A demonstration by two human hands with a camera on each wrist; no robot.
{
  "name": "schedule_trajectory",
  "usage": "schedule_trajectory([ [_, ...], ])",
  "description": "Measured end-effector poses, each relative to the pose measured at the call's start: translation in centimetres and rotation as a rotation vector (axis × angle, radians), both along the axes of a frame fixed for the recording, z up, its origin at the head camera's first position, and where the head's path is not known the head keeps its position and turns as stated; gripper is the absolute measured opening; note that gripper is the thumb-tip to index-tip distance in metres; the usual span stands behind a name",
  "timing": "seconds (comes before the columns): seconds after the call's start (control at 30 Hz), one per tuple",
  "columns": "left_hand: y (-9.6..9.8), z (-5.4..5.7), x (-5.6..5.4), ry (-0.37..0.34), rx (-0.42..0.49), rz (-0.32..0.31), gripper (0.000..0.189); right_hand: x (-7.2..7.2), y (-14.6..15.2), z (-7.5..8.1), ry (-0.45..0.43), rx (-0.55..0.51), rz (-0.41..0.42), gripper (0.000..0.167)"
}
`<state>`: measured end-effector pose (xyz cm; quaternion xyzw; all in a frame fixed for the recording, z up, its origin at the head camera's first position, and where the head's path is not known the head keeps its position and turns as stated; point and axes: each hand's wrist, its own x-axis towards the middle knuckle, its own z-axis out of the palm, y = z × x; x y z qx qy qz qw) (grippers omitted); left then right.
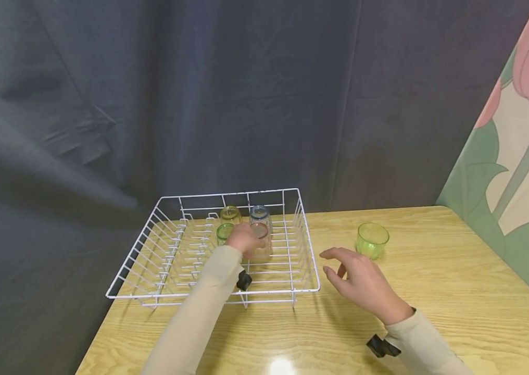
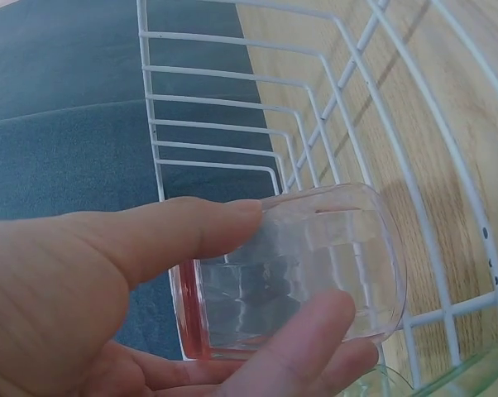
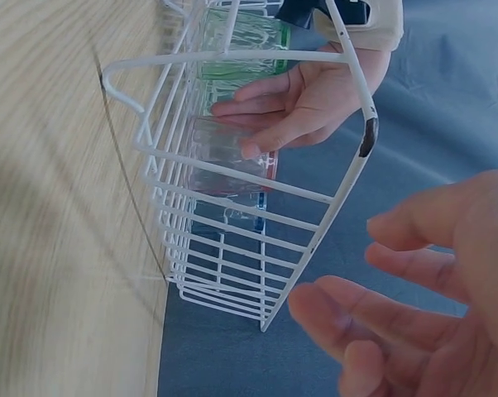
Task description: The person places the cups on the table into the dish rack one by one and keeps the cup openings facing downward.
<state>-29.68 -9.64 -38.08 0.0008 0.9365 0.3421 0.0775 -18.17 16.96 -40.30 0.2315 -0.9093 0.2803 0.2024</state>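
Observation:
My left hand (image 1: 243, 239) holds a clear glass with a pink-tinted base (image 2: 307, 256), thumb on one side and fingers on the other. This glass stands upside down inside the white wire dish rack (image 1: 309, 245). Around it in the rack are an upturned blue glass (image 1: 260, 212), a yellowish glass (image 1: 230, 213) and a green glass (image 1: 224, 232), partly hidden by the hand. To the right of the rack, my right hand (image 1: 363, 284) hovers with loosely bent fingers and nothing in them. Just beyond it a green glass cup (image 1: 372, 241) stands upright on the table.
The rack rests on a wooden table (image 1: 447, 271), with rows of wire tines (image 1: 173, 255) along its left part. Behind the table hangs a dark curtain (image 1: 255, 104). A wall with a flower pattern (image 1: 522, 182) rises at the right.

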Motion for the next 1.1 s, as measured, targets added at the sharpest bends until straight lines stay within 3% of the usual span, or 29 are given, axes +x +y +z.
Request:
schedule_trajectory([
  [0.37, -0.4, 0.1, 0.3, 0.012, 0.03, -0.023, 0.041, -0.4, 0.5, -0.3, -0.042, 0.02, 0.0, 0.024],
  [0.63, -0.7, 2.0, 0.9, 0.009, 0.097, -0.035, 0.028, -1.9, 1.9, -0.6, -0.136, 0.006, -0.121, 0.025],
  [0.73, -0.9, 3.0, 1.3, 0.001, 0.098, -0.054, 0.031, -2.5, 2.7, -0.7, -0.165, -0.011, -0.169, 0.026],
  [0.83, -1.2, 3.8, 2.1, 0.02, 0.054, -0.129, 0.031, -3.0, 3.6, -0.6, -0.189, -0.034, -0.206, 0.028],
  [0.9, -1.4, 4.0, 2.9, 0.046, 0.022, -0.213, 0.026, -3.4, 4.2, -0.6, -0.204, -0.042, -0.234, 0.03],
  [1.0, -1.5, 4.0, 4.3, 0.089, -0.047, -0.336, 0.027, -4.1, 5.2, -0.7, -0.212, -0.04, -0.274, 0.033],
  [1.1, -1.6, 3.6, 5.6, 0.103, -0.08, -0.402, 0.037, -4.7, 6.2, -0.8, -0.21, -0.029, -0.321, 0.036],
])
